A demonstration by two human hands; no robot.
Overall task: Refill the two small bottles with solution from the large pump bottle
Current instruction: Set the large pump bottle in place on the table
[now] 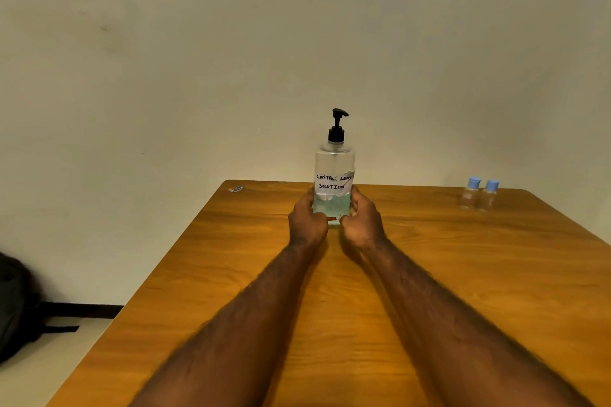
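I have both hands wrapped around the base of the tall clear plastic pump bottle with the black pump head [334, 172], which stands upright on the orange-brown wooden table [429, 274], toward its far edge and roughly in the middle. My left hand [306, 218] clasps its left side, fingers curled round the back and thumb across the front; my right hand [362, 220] does the same on the right side, so the bottle is pressed between my two palms. A white handwritten label [334, 182] reading "CONTACT LENS SOLUTION" wraps its middle, and pale bluish liquid fills only the lower part, below the label. The pump nozzle points to the right.

The two small clear bottles with light blue caps [479, 195] stand side by side at the far right of the table, well apart from my hands; they look empty, though it is hard to tell from here. A black bag [16, 307] lies on the floor at left, against the cream wall [198, 59].
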